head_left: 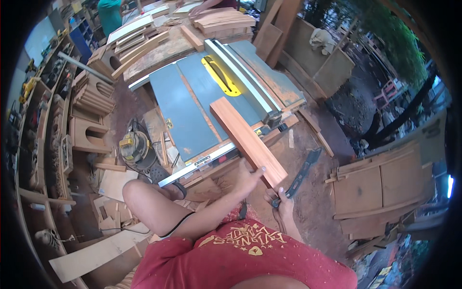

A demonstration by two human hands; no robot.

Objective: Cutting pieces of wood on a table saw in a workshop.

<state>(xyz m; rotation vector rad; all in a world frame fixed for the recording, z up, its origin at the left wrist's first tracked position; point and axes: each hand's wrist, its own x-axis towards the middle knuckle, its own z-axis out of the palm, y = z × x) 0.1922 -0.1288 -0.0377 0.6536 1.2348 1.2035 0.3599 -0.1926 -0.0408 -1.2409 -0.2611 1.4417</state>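
Note:
A thick reddish wooden board (250, 142) lies slanted over the front edge of a table saw (190, 96). Its far end rests on the grey saw table, while the near end juts out toward me. My left hand (250, 177) grips the board's left side near that end, thumb on top and fingers partly hidden below. At the end corner, my right hand (284, 202) is closed around the board's underside, thumb up against the end. Ahead of the board sits the yellow throat plate (220, 76) with its dark slot. To its right runs the long metal rip fence (245, 79).
A shop vacuum (136, 147) and wood offcuts (113, 212) lie on the floor at left, beside shelves (53, 135) of tools. Stacked boards (224, 20) cover the far bench, where other people stand. Wooden panels (385, 185) lean at right.

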